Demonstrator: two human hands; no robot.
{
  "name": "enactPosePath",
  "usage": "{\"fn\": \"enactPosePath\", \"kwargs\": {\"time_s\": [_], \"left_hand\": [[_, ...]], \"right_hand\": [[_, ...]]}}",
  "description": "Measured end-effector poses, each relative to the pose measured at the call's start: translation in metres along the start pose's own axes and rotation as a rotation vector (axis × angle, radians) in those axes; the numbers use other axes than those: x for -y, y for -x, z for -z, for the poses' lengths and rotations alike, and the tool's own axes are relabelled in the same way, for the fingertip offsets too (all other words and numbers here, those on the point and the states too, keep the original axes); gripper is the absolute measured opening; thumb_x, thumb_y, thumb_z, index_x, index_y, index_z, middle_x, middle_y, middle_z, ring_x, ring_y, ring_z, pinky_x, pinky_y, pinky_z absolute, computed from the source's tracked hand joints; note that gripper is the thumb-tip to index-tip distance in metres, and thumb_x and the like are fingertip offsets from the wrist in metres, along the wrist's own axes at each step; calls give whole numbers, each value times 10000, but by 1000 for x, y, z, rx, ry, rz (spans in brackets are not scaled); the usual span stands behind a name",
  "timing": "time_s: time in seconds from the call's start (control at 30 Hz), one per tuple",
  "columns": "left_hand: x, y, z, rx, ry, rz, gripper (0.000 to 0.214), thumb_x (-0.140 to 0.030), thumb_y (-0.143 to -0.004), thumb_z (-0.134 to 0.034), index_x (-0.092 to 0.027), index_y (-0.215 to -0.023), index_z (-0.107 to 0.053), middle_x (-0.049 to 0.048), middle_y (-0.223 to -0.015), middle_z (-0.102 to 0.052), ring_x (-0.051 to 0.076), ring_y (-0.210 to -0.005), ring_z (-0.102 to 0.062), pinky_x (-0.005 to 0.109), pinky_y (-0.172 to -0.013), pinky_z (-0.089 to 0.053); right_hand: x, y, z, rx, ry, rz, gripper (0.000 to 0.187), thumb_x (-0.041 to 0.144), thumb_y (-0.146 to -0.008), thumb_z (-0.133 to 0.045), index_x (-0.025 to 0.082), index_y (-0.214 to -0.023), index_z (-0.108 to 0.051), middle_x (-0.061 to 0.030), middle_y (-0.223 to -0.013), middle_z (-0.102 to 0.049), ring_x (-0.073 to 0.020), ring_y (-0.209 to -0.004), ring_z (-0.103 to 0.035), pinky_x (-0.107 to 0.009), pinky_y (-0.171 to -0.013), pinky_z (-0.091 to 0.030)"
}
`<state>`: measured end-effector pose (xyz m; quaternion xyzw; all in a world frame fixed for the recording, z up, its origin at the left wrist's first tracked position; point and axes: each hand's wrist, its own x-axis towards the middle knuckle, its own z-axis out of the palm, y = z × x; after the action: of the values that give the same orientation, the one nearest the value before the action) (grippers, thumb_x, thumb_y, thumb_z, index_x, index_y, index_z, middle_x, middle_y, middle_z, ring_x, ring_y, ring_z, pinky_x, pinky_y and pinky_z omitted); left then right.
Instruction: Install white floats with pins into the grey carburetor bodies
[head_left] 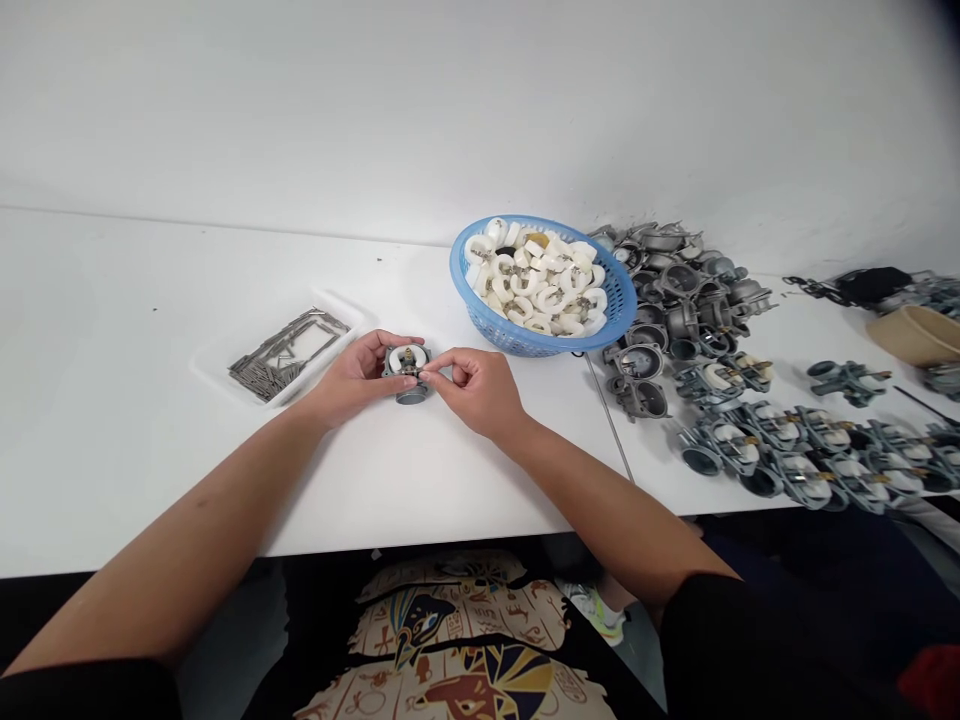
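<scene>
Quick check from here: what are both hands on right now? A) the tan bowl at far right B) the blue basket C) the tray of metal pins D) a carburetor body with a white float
D: the left hand cradles the carburetor body, its white float showing on top, while the right hand grips it at the fingertips.

Brightness: high and even; the white worktop [112,400] and white wall [375,100] both read pale and clean.
Light: soft and diffuse, with no clear single direction.
Shadows: faint, soft grey patches beside the forearms [592,500] and under the blue plastic basket [540,340].
Glare: only small, dull highlights on the metal carburettor bodies [682,300].
Vignette: the top right corner darkens.
Distortion: strong wide-angle bending; the worktop's far edge curves, and the forearms swell toward the bottom corners.
Focus: fairly crisp on the left hand [358,380], right hand [480,392] and carburettor [409,375] between them; softer toward the right edge.
</scene>
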<state>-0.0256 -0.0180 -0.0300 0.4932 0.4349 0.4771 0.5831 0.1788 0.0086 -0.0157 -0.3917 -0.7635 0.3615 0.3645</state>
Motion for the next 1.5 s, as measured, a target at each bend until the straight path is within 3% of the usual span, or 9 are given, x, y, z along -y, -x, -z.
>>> {"fn": "enactPosePath", "kwargs": {"time_s": [0.13, 0.7, 0.9, 1.03, 1.17, 1.3, 1.5], "left_hand": [[1, 0, 0, 9, -9, -17, 520, -287, -704, -874, -190, -1155, -636, 98, -1174, -656, 177, -916, -634, 339, -781, -532], [3, -1, 3, 34, 4, -47, 462, -233, -721, -859, -206, -1130, -646, 94, -1306, -612, 144, -907, -616, 299, -766, -524], [-2, -1, 1, 20, -19, -43, 457, -247, -702, -872, -194, -1100, -653, 97, -1299, -623, 123, -826, -597, 291, -727, -506], [-5, -1, 3, 33, -1, -22, 450, -257, -707, -868, -195, -1100, -657, 106, -1345, -598, 154, -883, -623, 327, -758, -518], [-9, 1, 10, 90, 4, 21, 432, -337, -790, -800, -216, -1182, -665, 112, -1249, -642, 200, -921, -640, 373, -780, -517], [-10, 2, 14, 129, 4, 22, 402, -354, -838, -753, -227, -1207, -655, 115, -1278, -620, 226, -1026, -617, 387, -837, -503], [-7, 1, 13, 111, -20, 12, 431, -321, -802, -792, -229, -1199, -651, 100, -1176, -652, 190, -884, -608, 356, -750, -489]], "right_hand": [[-2, 1, -3, 0, -53, 1, 95, 273, -855, -699, 185, -831, -725, 88, -500, -346, -71, -484, -303, -237, -518, -282], [-8, 5, -9, -30, -113, 58, 165, 312, -880, -661, 176, -904, -752, 73, -523, -330, -81, -501, -286, -239, -524, -275], [-10, 5, -9, -25, -44, 84, 159, 302, -905, -625, 171, -925, -712, 75, -539, -324, -85, -505, -305, -237, -533, -281], [-10, 5, -7, -21, -9, 125, 138, 281, -922, -608, 171, -930, -690, 79, -546, -341, -80, -504, -316, -230, -539, -292], [-13, 5, -4, -12, -51, 138, 120, 273, -924, -624, 170, -929, -685, 85, -543, -344, -74, -497, -318, -229, -529, -280], [-16, 4, -2, 1, -89, 91, 133, 297, -915, -640, 171, -918, -685, 83, -550, -347, -75, -502, -323, -233, -535, -284], [-15, 4, -2, 23, -119, 57, 151, 314, -911, -635, 171, -912, -681, 81, -541, -354, -80, -504, -323, -236, -530, -280]]}}
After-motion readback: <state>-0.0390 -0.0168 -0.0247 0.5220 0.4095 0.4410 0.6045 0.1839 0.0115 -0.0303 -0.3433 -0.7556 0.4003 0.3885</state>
